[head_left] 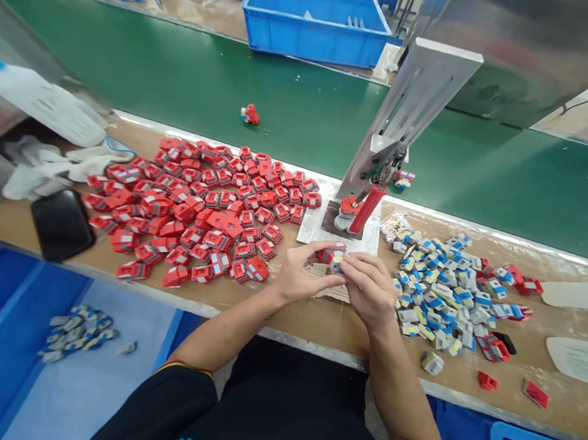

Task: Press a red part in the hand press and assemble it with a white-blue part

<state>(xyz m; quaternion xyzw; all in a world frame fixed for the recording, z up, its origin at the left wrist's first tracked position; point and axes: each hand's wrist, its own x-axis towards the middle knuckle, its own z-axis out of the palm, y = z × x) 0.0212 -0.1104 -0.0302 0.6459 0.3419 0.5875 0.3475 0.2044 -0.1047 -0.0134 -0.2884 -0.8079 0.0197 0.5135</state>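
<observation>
In front of the hand press, my left hand (298, 271) grips a small red plastic part (330, 254) between thumb and fingers. My right hand (371, 286) pinches a small white-and-yellow block (337, 262) against that red part; the fingers partly cover both. Just beyond my hands stands the metal toggle press (377, 159) with its red handle (368, 210). Left of it spreads a big heap of red parts (200, 207). On the right lies a pile of white, blue and yellow blocks (442, 289).
A green conveyor belt (183, 80) runs behind the table, carrying a red-and-white piece (250, 114). Beyond it stands a blue crate (316, 22). A black phone-like object (62, 224) and white gloves (43, 168) lie at left. Below left, a blue bin (138, 317) holds more blocks.
</observation>
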